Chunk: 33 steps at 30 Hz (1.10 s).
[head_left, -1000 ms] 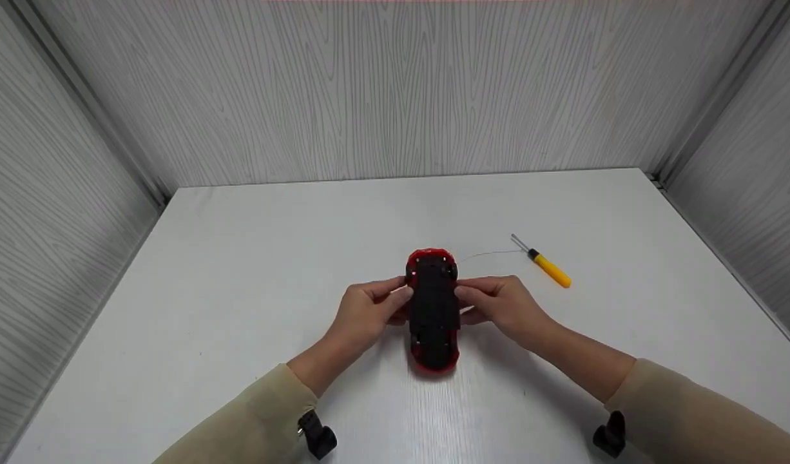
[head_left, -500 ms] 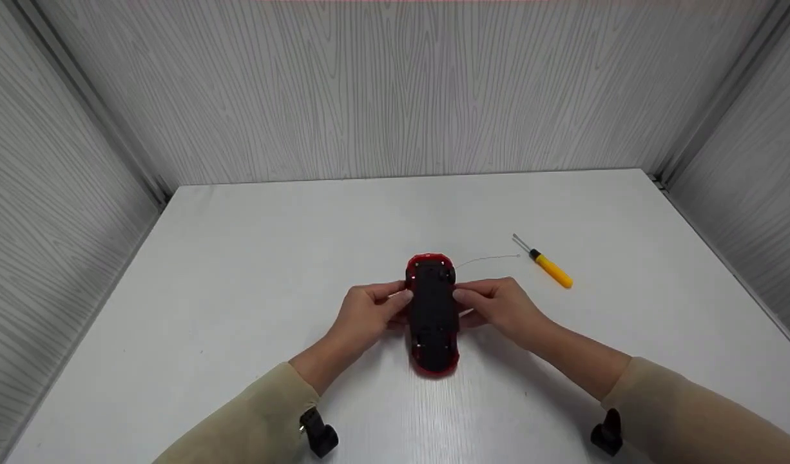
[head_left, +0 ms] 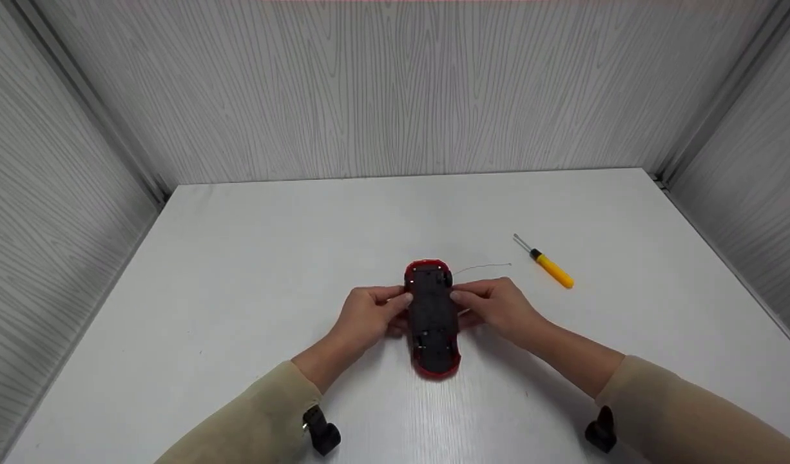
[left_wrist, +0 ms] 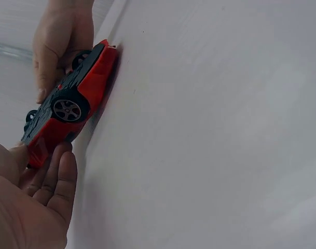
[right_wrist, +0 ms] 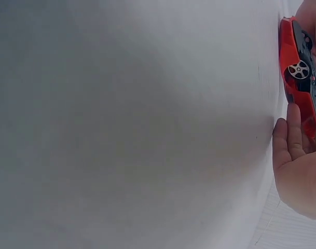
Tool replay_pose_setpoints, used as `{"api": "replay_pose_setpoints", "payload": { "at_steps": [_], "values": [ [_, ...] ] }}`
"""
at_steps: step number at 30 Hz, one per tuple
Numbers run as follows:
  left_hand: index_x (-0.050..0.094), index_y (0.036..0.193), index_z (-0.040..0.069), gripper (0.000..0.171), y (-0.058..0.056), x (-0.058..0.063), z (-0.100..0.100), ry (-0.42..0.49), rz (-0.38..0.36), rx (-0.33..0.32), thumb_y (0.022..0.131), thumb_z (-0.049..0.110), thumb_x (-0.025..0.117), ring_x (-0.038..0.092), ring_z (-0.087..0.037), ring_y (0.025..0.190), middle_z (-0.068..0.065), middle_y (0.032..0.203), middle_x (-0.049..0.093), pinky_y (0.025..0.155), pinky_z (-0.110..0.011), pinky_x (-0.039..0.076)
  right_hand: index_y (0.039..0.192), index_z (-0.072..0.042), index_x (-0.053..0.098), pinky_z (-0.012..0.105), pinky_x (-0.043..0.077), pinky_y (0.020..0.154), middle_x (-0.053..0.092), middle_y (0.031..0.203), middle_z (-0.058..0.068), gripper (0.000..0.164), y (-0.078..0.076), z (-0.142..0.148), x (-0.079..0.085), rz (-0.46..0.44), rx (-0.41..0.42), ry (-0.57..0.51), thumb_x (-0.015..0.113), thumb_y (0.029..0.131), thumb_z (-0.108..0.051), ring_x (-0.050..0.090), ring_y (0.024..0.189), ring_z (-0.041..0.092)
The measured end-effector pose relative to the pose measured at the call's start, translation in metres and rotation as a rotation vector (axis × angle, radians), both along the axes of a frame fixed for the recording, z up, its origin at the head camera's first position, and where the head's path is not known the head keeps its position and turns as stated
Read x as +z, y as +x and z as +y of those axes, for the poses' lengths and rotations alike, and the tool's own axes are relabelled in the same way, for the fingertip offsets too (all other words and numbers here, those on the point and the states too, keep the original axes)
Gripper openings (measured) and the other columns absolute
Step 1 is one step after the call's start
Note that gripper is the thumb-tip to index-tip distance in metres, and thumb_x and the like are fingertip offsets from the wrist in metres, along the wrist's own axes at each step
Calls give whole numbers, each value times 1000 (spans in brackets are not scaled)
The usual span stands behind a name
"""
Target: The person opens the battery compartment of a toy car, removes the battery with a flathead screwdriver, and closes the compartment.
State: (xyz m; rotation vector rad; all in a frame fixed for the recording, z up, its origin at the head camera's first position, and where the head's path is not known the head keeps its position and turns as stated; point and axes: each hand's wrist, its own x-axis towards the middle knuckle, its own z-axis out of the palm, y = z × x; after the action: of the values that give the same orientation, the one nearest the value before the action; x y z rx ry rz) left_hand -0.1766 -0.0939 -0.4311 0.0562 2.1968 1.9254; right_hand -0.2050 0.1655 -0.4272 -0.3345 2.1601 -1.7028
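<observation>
A red toy car [head_left: 432, 316] is upside down in mid-table, its black underside facing up in the head view. My left hand [head_left: 366, 316] pinches its left side, thumb on the underside's edge and fingers beneath. From the opposite side my right hand [head_left: 498, 309] pinches it the same way. A thin wire antenna [head_left: 484, 266] sticks out to the right from the car's far end. In the left wrist view the car [left_wrist: 98, 78] slants, one end close over the table and the other raised between the hands. A silver-spoked wheel [right_wrist: 299, 70] shows in the right wrist view.
Right of the car lies a screwdriver [head_left: 553, 267] with a yellow handle, its metal shaft pointing away to the left. Grey wood-grain panels [head_left: 395, 90] wall the white table [head_left: 272, 245] at the back and both sides.
The car's far end and its antenna have come down nearer to me, while its near end has stayed almost in place. Both hands keep their grip and have shifted only slightly.
</observation>
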Motion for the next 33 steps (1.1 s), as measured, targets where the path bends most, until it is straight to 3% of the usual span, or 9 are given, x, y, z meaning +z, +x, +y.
{"api": "replay_pose_setpoints", "payload": {
  "at_steps": [10,17,33],
  "values": [
    [69,139,0,38,1,-1,-1,-33,-41,9,105,17,69,74,-19,74,-15,106,78,70,-31,64,130,-3,76,31,63,81,79,108,13,30,0,-4,4,35,-22,131,69,105,-19,79,91,25],
    [69,139,1,39,-1,1,-1,-57,-96,27,104,19,71,74,-19,73,-12,98,78,69,-30,63,132,-3,74,35,64,81,79,110,13,32,-3,-4,2,31,-12,146,70,105,-19,79,94,26],
    [67,142,3,42,-3,-2,-2,-87,-78,-4,102,16,74,73,-17,72,-12,96,79,68,-29,63,137,-8,73,35,64,82,76,120,11,36,-5,-4,0,-2,-25,168,72,103,-19,77,95,25]
  ]
}}
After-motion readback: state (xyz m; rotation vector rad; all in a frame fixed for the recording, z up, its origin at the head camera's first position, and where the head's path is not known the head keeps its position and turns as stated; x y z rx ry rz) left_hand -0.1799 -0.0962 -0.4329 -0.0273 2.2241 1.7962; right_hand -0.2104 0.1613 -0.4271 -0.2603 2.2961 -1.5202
